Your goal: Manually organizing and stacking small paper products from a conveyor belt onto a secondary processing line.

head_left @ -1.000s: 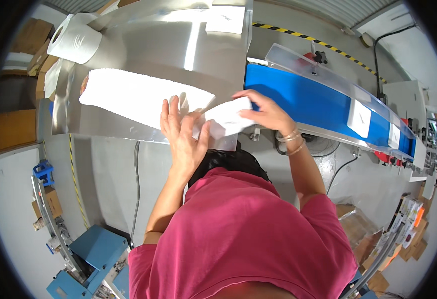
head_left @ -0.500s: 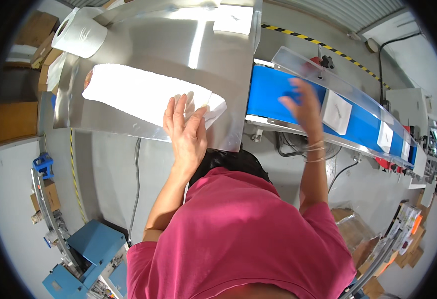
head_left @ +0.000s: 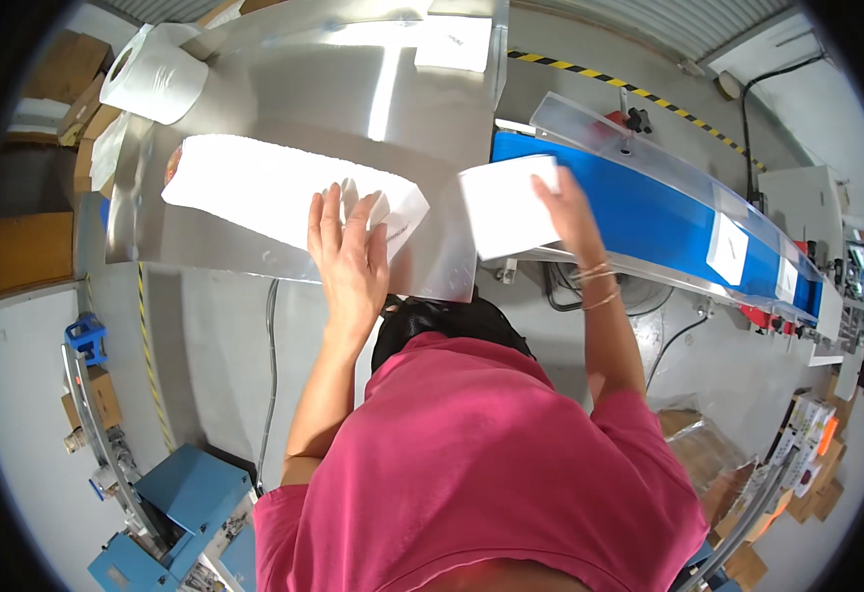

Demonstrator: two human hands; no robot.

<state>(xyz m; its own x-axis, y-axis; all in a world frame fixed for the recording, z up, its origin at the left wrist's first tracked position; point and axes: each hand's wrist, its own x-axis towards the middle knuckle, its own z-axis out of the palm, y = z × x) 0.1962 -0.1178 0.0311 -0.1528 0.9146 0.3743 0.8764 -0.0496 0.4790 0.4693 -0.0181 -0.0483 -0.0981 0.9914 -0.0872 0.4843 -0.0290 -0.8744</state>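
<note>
A long row of flat white square packets, pressed together, lies on the metal table. My left hand rests on its right end with fingers stretched and apart. Shadows partly hide what lies under the fingertips. Over the gap between table and blue conveyor belt, my right hand grips a white square packet by its right edge. Farther along the belt sit a white packet and another packet, seen through a clear guard.
The metal table has a raised rim. A white plastic roll stands at its far left corner, and a white square lies at the far right. A clear guard rail runs along the belt's far side.
My right hand has swung left from above the belt and now holds a white packet. Packets on the belt have travelled right. The row's right end and my left hand sit slightly farther left.
</note>
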